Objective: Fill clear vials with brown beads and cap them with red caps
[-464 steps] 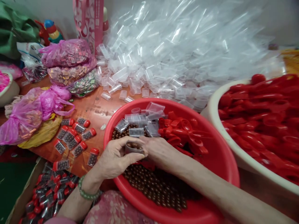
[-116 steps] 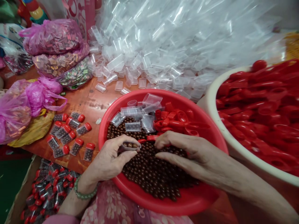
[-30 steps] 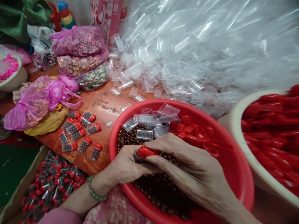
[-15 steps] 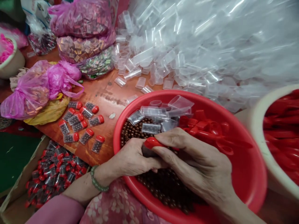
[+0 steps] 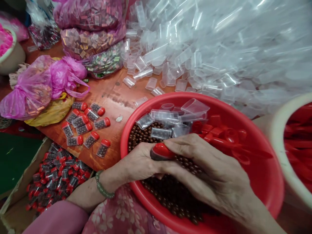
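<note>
My left hand (image 5: pixel 136 161) is closed around a small clear plastic container with a red cap (image 5: pixel 162 150), held above the red basin (image 5: pixel 263 169). Its dark contents show below the cap. From the right, my right hand (image 5: pixel 207 172) meets the same container: one fingertip touches the cap's edge and another digit lies lower, beside my left fingers. Under both hands are brown beads (image 5: pixel 175 198) in the basin. Clear empty tubes (image 5: pixel 165 115) rest on the beads, and red plastic caps (image 5: pixel 219 131) lie at the basin's far right.
Several filled red-capped containers (image 5: pixel 91 139) lie on the table (image 5: pixel 112 97), with more in a cardboard box (image 5: pixel 20 180) at lower left. A large heap of clear tubes (image 5: pixel 195 48) spreads behind. Pink bags (image 5: pixel 34 87) sit at left; a white tub (image 5: pixel 280 139) of red parts stands right.
My right hand's lower digit has slid down off the cap, so more of the red cap shows. My left hand keeps its grip. The whole view has shifted slightly.
</note>
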Motion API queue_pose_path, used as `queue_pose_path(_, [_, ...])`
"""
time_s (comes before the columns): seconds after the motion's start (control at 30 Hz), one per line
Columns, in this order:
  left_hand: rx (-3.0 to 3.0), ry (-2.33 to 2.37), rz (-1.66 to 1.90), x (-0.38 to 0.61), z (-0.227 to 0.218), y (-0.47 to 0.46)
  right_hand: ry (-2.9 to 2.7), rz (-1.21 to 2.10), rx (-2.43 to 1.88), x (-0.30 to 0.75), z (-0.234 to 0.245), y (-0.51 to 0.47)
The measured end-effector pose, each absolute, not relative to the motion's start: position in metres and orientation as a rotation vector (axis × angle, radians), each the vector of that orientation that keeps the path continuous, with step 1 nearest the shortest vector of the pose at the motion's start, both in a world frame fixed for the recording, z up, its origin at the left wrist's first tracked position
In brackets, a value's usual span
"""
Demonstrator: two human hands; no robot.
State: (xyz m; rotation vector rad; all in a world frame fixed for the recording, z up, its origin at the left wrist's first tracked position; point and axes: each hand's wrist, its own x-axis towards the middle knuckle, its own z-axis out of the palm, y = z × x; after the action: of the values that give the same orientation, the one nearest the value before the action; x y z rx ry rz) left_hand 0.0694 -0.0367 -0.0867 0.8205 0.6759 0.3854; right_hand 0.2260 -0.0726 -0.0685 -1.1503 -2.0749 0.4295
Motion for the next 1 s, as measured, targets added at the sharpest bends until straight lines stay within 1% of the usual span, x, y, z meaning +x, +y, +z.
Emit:
queue_pose_path(0.13, [0.583,0.62,0.398,0.071,-0.09,-0.036,-2.299,0.144,-1.216,0.222,-0.077,-0.074])
queue_pose_path(0.23, [0.456,0.641,0.469,0.073,-0.091,-0.035,-2.318,-0.112,-1.25,0.216,-0.084,-0.073])
queue_pose_path(0.33, [0.439,0.646,0.474,0.074,-0.091,-0.035,-2.315,-0.233,-1.222,0.213,-0.086,-0.072])
queue_pose_path(0.57, [0.438,0.623,0.47,0.072,-0.094,-0.041,-2.299,-0.278,-1.111,0.214,-0.087,-0.07])
queue_pose_path(0.77, [0.478,0.538,0.451,0.065,-0.088,-0.033,-2.27,-0.311,-1.123,0.214,-0.085,-0.068])
queue_pose_path(0.9, [0.526,0.64,0.441,0.07,-0.085,-0.031,-2.311,-0.281,-1.204,0.216,-0.085,-0.068])
queue_pose_path(1.0, [0.522,0.752,0.574,0.08,-0.086,-0.036,-2.29,-0.205,-1.25,0.216,-0.085,-0.07])
